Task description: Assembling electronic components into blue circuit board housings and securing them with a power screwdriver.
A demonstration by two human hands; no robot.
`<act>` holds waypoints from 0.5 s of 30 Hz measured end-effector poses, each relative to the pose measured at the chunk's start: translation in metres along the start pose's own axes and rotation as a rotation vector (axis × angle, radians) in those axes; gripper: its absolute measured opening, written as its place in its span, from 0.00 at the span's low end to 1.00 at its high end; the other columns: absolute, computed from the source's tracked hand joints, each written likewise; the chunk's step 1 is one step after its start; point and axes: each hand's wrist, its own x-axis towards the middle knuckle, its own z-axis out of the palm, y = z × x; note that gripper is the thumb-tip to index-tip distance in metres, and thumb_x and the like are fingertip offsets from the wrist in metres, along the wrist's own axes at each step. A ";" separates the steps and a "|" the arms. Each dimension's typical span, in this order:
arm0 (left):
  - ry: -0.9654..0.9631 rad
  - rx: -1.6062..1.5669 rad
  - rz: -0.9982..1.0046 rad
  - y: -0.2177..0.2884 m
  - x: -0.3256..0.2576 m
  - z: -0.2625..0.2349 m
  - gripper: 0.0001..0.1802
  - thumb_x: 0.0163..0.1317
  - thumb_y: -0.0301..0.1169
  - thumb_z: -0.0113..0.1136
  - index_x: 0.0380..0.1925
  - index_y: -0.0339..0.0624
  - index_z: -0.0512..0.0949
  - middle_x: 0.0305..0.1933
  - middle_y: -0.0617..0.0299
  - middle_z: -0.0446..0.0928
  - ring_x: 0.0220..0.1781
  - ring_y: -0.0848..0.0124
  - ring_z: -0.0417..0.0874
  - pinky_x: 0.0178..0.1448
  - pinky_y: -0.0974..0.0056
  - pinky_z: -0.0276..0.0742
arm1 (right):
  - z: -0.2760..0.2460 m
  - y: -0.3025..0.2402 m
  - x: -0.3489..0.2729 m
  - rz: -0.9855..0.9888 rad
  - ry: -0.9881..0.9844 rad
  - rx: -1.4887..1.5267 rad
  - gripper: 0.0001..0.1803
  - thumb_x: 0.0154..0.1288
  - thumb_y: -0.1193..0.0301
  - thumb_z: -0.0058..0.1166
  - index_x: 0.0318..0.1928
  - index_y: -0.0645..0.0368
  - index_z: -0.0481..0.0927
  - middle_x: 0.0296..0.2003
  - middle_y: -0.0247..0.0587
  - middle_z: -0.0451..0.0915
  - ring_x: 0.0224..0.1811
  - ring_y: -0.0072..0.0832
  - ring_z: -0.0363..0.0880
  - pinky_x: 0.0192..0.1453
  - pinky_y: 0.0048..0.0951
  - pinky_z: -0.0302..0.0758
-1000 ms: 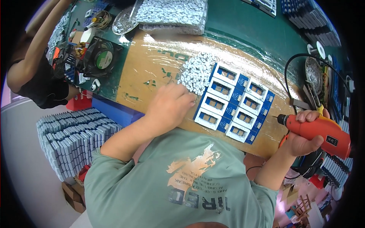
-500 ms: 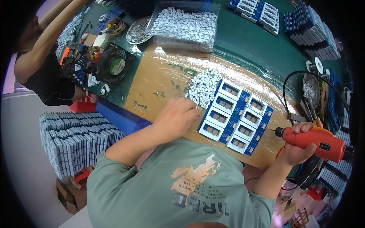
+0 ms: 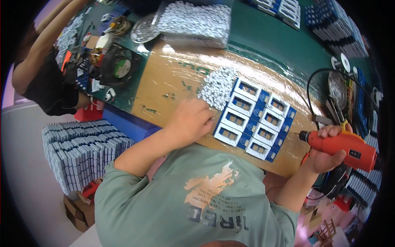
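My left hand (image 3: 190, 120) is over the tan work board, fingers curled together beside a heap of small white parts (image 3: 217, 88). Whatever the fingertips may hold is hidden. To the right of the heap lies a blue circuit-board panel (image 3: 246, 138) with two rows of white rectangular frames (image 3: 228, 134) on it. My right hand (image 3: 325, 159) grips a red power screwdriver (image 3: 341, 147) by its body. The tool lies roughly level, its bit pointing left toward the panel's right edge and apart from it.
A clear bin (image 3: 193, 39) of white parts and a round metal dish (image 3: 144, 29) stand at the back. A black fan (image 3: 119, 68) sits left; a black cable (image 3: 309, 92) arcs at right. Stacked panels (image 3: 84, 154) stand at lower left. Another person's arm (image 3: 43, 45) reaches in at upper left.
The view has shifted slightly, so the bench sits higher in the picture. My left fingertips have drawn back a little from the heap's edge. My right hand keeps hold of the power screwdriver.
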 end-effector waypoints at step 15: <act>0.099 -0.196 0.168 0.039 0.064 0.016 0.11 0.44 0.24 0.67 0.30 0.43 0.79 0.37 0.60 0.76 0.41 0.59 0.78 0.45 0.57 0.73 | 0.030 -0.018 -0.001 -0.081 -0.397 0.280 0.53 0.47 0.30 0.62 0.61 0.59 0.65 0.38 0.42 0.74 0.36 0.33 0.75 0.41 0.35 0.77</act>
